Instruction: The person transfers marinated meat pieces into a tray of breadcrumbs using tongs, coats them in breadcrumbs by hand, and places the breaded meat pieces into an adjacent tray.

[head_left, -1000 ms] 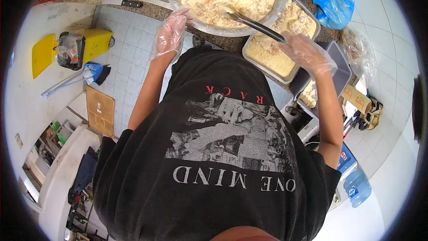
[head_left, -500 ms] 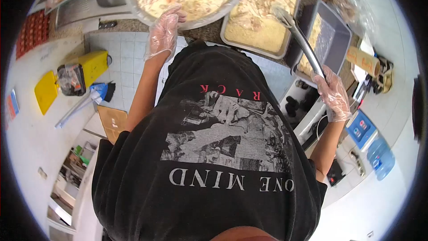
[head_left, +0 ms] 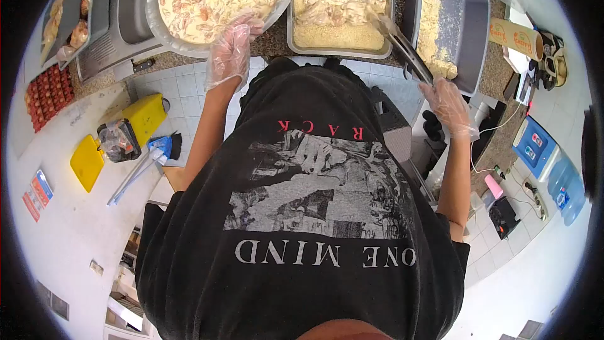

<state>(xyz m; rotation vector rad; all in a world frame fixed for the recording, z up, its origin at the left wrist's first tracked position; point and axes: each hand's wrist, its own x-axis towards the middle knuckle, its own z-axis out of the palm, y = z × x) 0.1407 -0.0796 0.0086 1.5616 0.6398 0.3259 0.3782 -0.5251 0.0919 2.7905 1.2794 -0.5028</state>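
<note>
the right hand (head_left: 448,106) grips the tongs (head_left: 410,55), their tips by the right side of the crumb tray (head_left: 340,52) along the worktop's (head_left: 272,44) near edge. the left hand (head_left: 231,53), loosely curled, is at the basin's (head_left: 153,16) near rim.

Worn on the head, a wide-angle camera peers steeply down over a black shirt (head_left: 314,182), close up at center. Beyond it, the surface (head_left: 272,43) spans the top of the round view, whose upper edge crops the bowl (head_left: 153,17).

Slanted tongs (head_left: 410,56), tips over metal tray (head_left: 340,54), coated pieces (head_left: 340,1) on crumbs (head_left: 338,37)
</note>
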